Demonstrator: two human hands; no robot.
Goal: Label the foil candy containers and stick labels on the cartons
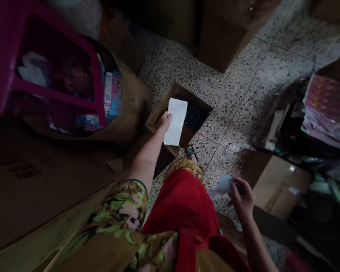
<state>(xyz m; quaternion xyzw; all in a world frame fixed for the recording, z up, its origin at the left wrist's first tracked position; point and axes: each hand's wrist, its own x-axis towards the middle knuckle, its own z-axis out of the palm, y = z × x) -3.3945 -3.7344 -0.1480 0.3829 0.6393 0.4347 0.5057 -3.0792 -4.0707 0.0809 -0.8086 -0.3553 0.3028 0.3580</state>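
My left hand (166, 121) grips a white printed sheet or packet (176, 121) by its left edge, with the fingers closed on it. The sheet is over an open cardboard box (155, 109) on the floor, which has dark blue items (197, 113) inside. Lower right, my right hand (241, 194) is closed on a pale, thin piece of paper or plastic (224, 184), blurred and partly hidden by the fingers.
A large carton (133, 102) full of small packets stands at the left under a magenta plastic frame (56, 92). Another carton (226, 37) is at the top. To the right are stacked pink packets (325, 109) and a cardboard box (280, 185). The floor is speckled tile (238, 94).
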